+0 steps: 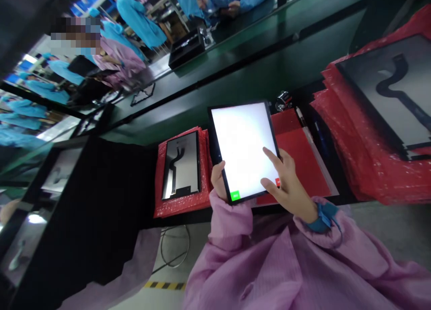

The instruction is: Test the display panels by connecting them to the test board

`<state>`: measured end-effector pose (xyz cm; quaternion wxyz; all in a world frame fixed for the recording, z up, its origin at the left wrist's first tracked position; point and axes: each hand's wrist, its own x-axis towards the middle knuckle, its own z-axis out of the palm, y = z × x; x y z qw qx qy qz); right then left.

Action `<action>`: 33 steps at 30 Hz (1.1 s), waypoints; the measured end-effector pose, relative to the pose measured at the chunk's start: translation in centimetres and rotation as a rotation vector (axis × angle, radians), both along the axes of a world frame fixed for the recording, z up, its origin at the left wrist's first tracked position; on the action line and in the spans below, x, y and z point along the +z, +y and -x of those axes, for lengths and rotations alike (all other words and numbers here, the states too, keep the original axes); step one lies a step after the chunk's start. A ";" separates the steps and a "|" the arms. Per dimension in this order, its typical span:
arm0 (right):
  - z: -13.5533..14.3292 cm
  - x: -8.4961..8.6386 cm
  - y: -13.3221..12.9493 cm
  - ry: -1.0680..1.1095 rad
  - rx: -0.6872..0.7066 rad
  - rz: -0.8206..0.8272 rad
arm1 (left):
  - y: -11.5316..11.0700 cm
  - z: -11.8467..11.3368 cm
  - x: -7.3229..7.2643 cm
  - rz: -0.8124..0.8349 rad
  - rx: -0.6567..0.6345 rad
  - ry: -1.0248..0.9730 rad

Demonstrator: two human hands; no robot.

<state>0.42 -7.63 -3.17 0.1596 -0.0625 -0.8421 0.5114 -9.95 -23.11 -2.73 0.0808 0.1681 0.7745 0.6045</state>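
Observation:
A tablet (247, 143) with a lit white screen is held up in front of me, with a green box at its lower left corner and a red one at its lower right. My left hand (219, 180) grips its lower left edge, thumb at the rim, the other fingers hidden behind. Over the lower right of the screen is my right hand (286, 182), fingers apart, index fingertip at the glass, holding nothing. Left of the tablet, a display panel (183, 166) with a dark flex cable lies on red bubble-wrap sheets (160, 184).
At the right, another panel (377, 81) rests on a tall pile of red bubble wrap (360, 157). A red sheet (303, 161), a white pen (300, 116) and a blue pen (321, 137) lie between. Black cloth (121, 179) hangs left. People in blue and pink work beyond.

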 end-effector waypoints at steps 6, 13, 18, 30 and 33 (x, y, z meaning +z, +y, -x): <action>-1.2 0.5 2.5 -0.009 -0.067 -0.287 | 1.8 -0.2 -2.7 -0.250 -0.109 -0.276; 0.5 3.8 5.2 0.047 0.015 -0.552 | 1.7 -0.4 -2.8 -0.232 -0.026 -0.370; 2.9 5.6 6.0 0.110 0.101 -0.422 | 1.7 -0.6 -3.0 -0.202 -0.034 -0.368; 5.5 4.0 1.0 0.159 0.259 -0.636 | 1.5 -0.5 -5.1 -0.143 0.017 -0.214; 4.8 3.4 1.1 0.223 0.272 -0.712 | 0.9 0.0 -6.9 -0.008 0.034 -0.125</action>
